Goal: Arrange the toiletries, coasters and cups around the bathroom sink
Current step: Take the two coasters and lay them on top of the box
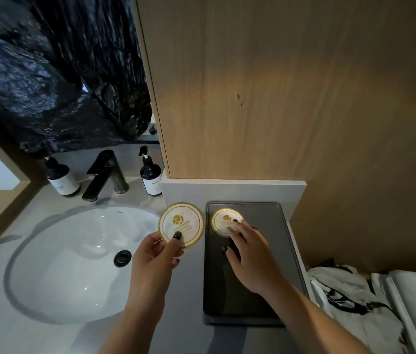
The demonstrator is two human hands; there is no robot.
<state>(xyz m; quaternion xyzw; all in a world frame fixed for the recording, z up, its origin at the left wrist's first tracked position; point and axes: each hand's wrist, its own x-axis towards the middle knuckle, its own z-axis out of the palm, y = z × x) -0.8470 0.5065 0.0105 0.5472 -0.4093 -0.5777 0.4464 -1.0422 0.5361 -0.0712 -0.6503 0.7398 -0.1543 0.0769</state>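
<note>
Sink [56,272] at left, tray [278,241] at right on the counter. Faucet [107,175] behind the sink, between two pump bottles [61,178] [150,175]. One coaster [223,221] on the tray's far end; another coaster [181,223] held between sink and tray.

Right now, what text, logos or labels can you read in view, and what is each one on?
Right pump bottle: label starts "Room", the rest is cut off.
Left pump bottle: label text too blurred to read.
Sink: small rim mark near the faucet, too small to read.
Held coaster: gold logo, text unreadable.
Tray coaster: the same, unreadable.
</note>
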